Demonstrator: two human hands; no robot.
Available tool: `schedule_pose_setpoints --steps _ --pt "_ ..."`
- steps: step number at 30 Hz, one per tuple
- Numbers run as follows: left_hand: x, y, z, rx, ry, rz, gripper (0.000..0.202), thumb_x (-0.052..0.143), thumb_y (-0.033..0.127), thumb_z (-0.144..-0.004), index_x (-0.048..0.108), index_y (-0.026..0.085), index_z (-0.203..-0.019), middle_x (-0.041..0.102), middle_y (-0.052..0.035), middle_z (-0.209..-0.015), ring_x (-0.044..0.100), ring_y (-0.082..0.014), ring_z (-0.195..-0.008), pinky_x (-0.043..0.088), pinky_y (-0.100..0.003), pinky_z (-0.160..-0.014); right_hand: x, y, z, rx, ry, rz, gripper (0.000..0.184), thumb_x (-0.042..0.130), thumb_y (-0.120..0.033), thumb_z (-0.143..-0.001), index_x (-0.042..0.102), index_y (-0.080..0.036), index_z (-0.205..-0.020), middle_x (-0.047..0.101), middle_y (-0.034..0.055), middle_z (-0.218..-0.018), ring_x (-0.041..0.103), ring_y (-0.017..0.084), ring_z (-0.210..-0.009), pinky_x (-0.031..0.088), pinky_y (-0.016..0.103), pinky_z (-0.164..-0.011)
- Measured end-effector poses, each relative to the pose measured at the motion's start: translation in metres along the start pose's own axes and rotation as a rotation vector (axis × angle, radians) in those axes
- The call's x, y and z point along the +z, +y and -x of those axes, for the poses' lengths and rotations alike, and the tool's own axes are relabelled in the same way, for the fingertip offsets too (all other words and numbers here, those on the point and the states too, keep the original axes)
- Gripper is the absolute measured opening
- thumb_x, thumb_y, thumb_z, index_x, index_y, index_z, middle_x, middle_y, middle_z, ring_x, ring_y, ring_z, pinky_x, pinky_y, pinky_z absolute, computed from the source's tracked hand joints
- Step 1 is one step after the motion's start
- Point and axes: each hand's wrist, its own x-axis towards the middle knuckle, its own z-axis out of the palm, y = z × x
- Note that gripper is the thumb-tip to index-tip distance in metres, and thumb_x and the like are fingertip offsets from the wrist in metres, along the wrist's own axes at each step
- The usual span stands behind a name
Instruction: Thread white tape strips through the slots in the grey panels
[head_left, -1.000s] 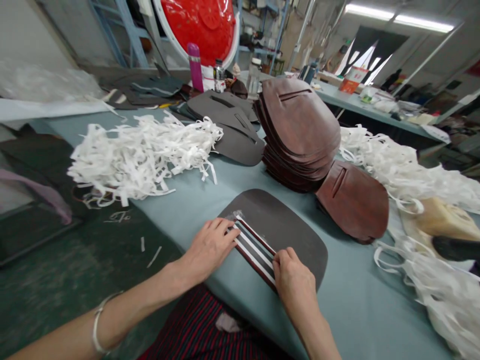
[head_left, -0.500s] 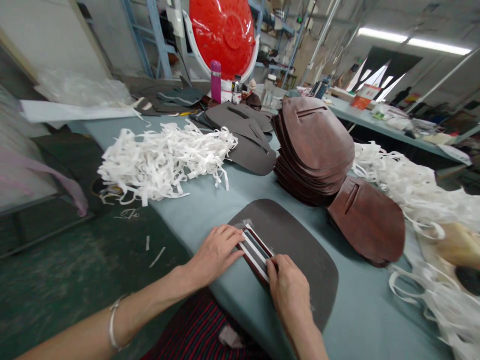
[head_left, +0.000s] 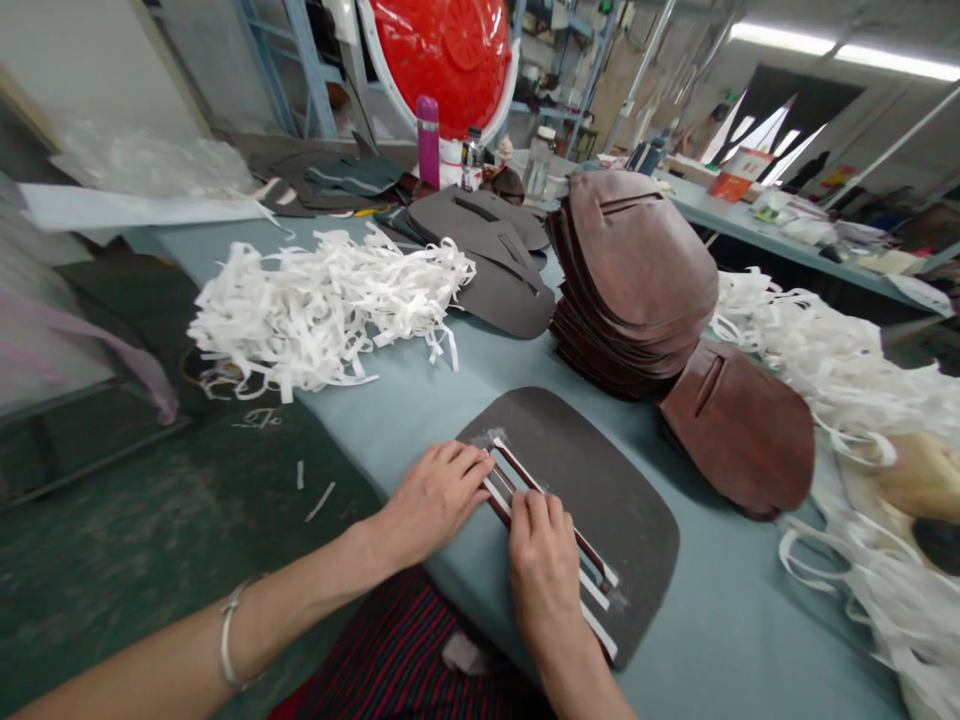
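A dark grey rounded leather piece (head_left: 592,470) lies flat at the near edge of the grey-blue table (head_left: 720,630). White tape strips (head_left: 592,580) run along a slot near its front edge. My left hand (head_left: 439,495) lies flat on the left end of the strips with its fingers stretched out. My right hand (head_left: 541,565) presses down on the middle of the strips, fingers together and extended. Neither hand holds anything.
A pile of white paper strips (head_left: 322,310) lies at the left, another (head_left: 825,370) at the right. A stack of brown leather pieces (head_left: 637,270) stands behind, one brown piece (head_left: 739,425) beside it. Grey pieces (head_left: 487,245), a pink bottle (head_left: 428,140) and a red dish (head_left: 442,60) are farther back.
My right hand has slid leftward along the strips toward my left hand, uncovering their right end. My left hand has stayed at the left end.
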Motion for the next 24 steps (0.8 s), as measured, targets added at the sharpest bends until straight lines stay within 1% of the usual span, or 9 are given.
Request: schedule_pose_setpoints --steps 3,5,8,10,12,16,19,22,24 --pt "0.001 0.000 0.001 0.017 -0.007 -0.037 0.036 0.048 0.028 -0.093 0.047 0.016 -0.127 0.057 -0.0099 -0.118 0.049 -0.0249 -0.106 0.043 -0.041 -0.090 -0.009 0.031 0.053 -0.066 0.045 0.021 0.034 0.038 -0.006 -0.088 0.059 -0.005 -0.114 0.059 0.0176 -0.102 0.050 0.030 -0.091 0.047 0.043 -0.074" --pt "0.003 0.001 0.002 0.022 -0.007 -0.057 0.036 0.048 0.028 -0.093 0.048 0.015 -0.127 0.058 -0.0103 -0.117 0.050 -0.0252 -0.105 0.043 -0.041 -0.090 -0.017 0.050 0.084 -0.101 0.031 -0.013 0.036 0.037 -0.009 -0.090 0.056 -0.007 -0.121 0.058 0.0183 -0.108 0.049 0.031 -0.096 0.046 0.044 -0.077" --pt "0.005 0.001 0.003 0.031 0.010 -0.066 0.036 0.049 0.028 -0.092 0.050 0.014 -0.126 0.059 -0.0116 -0.116 0.050 -0.0263 -0.104 0.043 -0.042 -0.089 -0.027 0.063 0.112 -0.066 -0.030 -0.110 0.037 0.037 -0.012 -0.092 0.052 -0.010 -0.125 0.057 0.0174 -0.112 0.049 0.030 -0.100 0.045 0.046 -0.082" --pt "0.007 0.001 0.004 0.035 0.026 -0.065 0.035 0.049 0.028 -0.092 0.052 0.015 -0.124 0.059 -0.0122 -0.116 0.051 -0.0270 -0.105 0.043 -0.043 -0.089 -0.031 0.062 0.117 0.017 -0.039 -0.183 0.031 0.037 -0.013 -0.093 0.055 -0.012 -0.119 0.057 0.0159 -0.110 0.049 0.028 -0.102 0.045 0.045 -0.084" --pt "0.009 0.001 0.004 0.039 0.030 -0.071 0.032 0.048 0.028 -0.093 0.053 0.015 -0.122 0.059 -0.0121 -0.117 0.051 -0.0273 -0.105 0.043 -0.043 -0.088 -0.031 0.059 0.115 0.091 -0.005 -0.243 0.026 0.036 -0.013 -0.095 0.057 -0.013 -0.111 0.057 0.0151 -0.112 0.047 0.027 -0.108 0.043 0.044 -0.087" --pt "0.013 -0.001 0.003 0.064 0.048 -0.087 0.028 0.049 0.027 -0.092 0.056 0.016 -0.117 0.054 -0.0116 -0.129 0.050 -0.0285 -0.111 0.042 -0.043 -0.090 -0.030 0.056 0.109 0.100 0.044 -0.334 0.026 0.033 -0.011 -0.096 0.056 -0.016 -0.109 0.058 0.0114 -0.119 0.044 0.024 -0.117 0.035 0.046 -0.096" --pt "0.018 -0.006 0.001 0.132 0.060 -0.089 0.024 0.048 0.026 -0.093 0.057 0.017 -0.114 0.056 -0.0086 -0.130 0.046 -0.0281 -0.119 0.039 -0.044 -0.094 -0.034 0.058 0.105 0.102 0.056 -0.381 0.025 0.035 -0.011 -0.096 0.056 -0.018 -0.105 0.063 0.0076 -0.110 0.050 0.021 -0.109 0.033 0.044 -0.097" --pt "0.022 -0.011 0.000 0.167 0.063 -0.092 0.024 0.047 0.028 -0.093 0.059 0.019 -0.112 0.061 -0.0065 -0.123 0.048 -0.0275 -0.116 0.038 -0.044 -0.094 -0.043 0.058 0.103 0.090 0.075 -0.384 0.025 0.035 -0.011 -0.095 0.056 -0.019 -0.106 0.065 0.0068 -0.105 0.054 0.019 -0.101 0.035 0.041 -0.095" --pt "0.022 -0.011 0.001 0.167 0.079 -0.099 0.027 0.047 0.029 -0.092 0.058 0.020 -0.115 0.062 -0.0061 -0.121 0.051 -0.0272 -0.113 0.039 -0.043 -0.092 -0.046 0.055 0.105 0.082 0.086 -0.345 0.021 0.040 -0.022 -0.096 0.056 -0.018 -0.108 0.066 0.0082 -0.103 0.056 0.021 -0.097 0.037 0.041 -0.093"
